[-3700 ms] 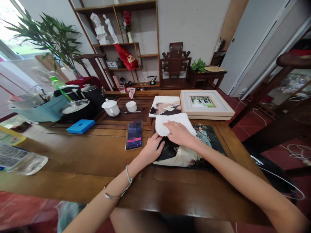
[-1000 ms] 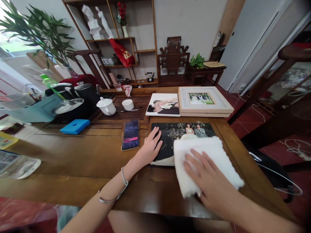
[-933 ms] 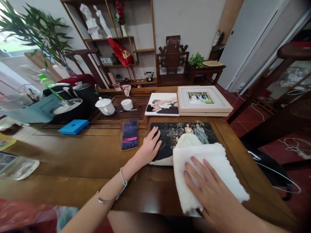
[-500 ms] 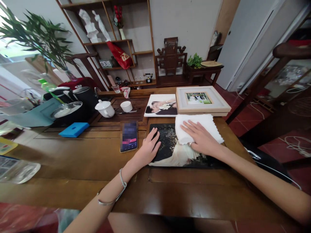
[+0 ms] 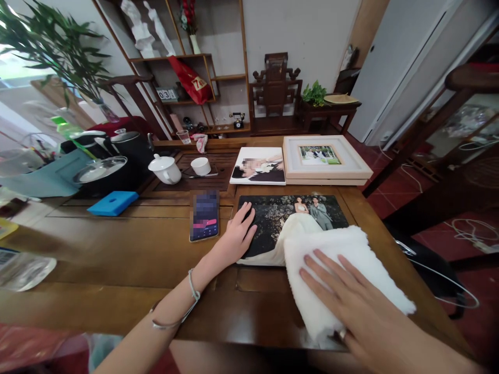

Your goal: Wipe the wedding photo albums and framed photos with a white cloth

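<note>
On the wooden table lies a dark wedding photo panel point(image 5: 268, 228) showing a couple and a long white dress. Flat on its left edge, fingers stretched out, rests my left hand point(image 5: 240, 234), open and holding nothing. My right hand point(image 5: 343, 283) is open too, palm down on a white towel point(image 5: 370, 254). That towel covers the panel's lower right part and hangs over toward the table's front edge. Behind the panel are a smaller white-edged photo print point(image 5: 257, 177) and a pale framed photo point(image 5: 327, 174).
Left of the panel lies a phone point(image 5: 205, 215), then a blue sponge-like block point(image 5: 113, 203). A lidded white teapot point(image 5: 165, 169) and a white cup point(image 5: 200, 166) stand on the tea tray point(image 5: 214, 184). A dark chair point(image 5: 421, 192) is at the right.
My right hand has drawn the towel toward me, from the panel's upper right to its lower right and front. The pictured couple now shows. My left hand stays on the panel's left edge.
</note>
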A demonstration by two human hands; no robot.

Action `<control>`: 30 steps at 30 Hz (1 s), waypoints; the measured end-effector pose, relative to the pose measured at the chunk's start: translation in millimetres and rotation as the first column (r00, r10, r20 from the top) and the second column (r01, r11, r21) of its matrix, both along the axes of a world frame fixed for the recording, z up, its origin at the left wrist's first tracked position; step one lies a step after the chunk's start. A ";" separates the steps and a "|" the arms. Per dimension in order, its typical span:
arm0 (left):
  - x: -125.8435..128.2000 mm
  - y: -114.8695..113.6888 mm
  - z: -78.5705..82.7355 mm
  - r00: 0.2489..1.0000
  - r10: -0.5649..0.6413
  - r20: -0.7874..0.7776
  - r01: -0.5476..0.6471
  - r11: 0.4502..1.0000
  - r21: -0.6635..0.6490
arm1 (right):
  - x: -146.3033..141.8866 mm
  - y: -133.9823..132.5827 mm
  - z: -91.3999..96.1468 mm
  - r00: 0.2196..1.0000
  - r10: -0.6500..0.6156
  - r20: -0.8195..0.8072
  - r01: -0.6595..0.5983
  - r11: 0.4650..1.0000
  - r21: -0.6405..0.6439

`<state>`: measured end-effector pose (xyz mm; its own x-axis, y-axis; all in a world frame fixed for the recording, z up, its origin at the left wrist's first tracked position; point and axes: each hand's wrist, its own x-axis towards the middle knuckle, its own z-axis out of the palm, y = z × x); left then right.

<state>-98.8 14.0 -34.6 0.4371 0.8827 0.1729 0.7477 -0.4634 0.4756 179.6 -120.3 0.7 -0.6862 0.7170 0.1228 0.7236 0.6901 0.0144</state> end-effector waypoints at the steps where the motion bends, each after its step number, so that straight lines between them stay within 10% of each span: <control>1: 0.0 0.3 0.0 1.000 -0.001 0.000 0.001 1.000 0.000 | -0.3 10.3 0.1 1.000 -0.016 -0.001 0.015 1.000 -0.014; 11: -1.0 1.6 -0.2 1.000 -0.012 0.005 0.012 1.000 0.010 | -6.5 150.5 -3.2 0.980 -0.198 -0.037 0.196 0.979 -0.055; 15: -0.5 1.0 -1.2 1.000 -0.001 0.018 0.001 1.000 -0.003 | 9.3 129.4 -0.7 0.981 -0.194 -0.033 0.191 0.979 -0.071; 23: 0.0 2.3 -4.3 0.999 0.006 0.035 -0.007 1.000 0.021 | 16.2 -2.2 5.0 0.998 -0.064 0.011 0.064 0.998 0.020; 30: -1.4 2.2 -1.9 1.000 -0.011 0.016 0.011 1.000 0.013 | 6.8 79.5 -2.9 0.983 -0.185 -0.013 0.184 0.982 -0.035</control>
